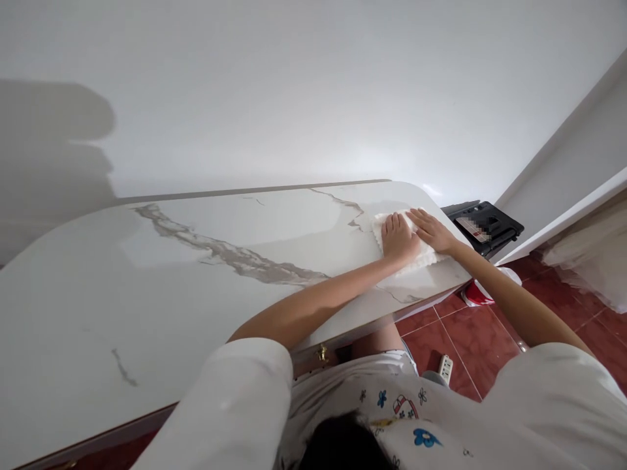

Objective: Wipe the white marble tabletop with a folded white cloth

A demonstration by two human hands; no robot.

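Observation:
A white cloth [425, 258] with a scalloped edge lies on the marble-patterned tabletop [274, 228], near its right rounded end. My left hand [400, 240] presses on the cloth with its fingers bent down into it. Just to the right, my right hand [432, 231] rests on the same cloth, its fingers stretched out and pointing up and left. The two hands are close together, and part of the cloth is hidden beneath them.
A white wall [294, 98] runs behind the table. Beyond the right end sits a black case [490, 225]. On the red tiled floor [470, 339] are a red and white container [477, 295] and a power strip [445, 369]. A brass-coloured drawer knob [322, 353] sticks out at the front.

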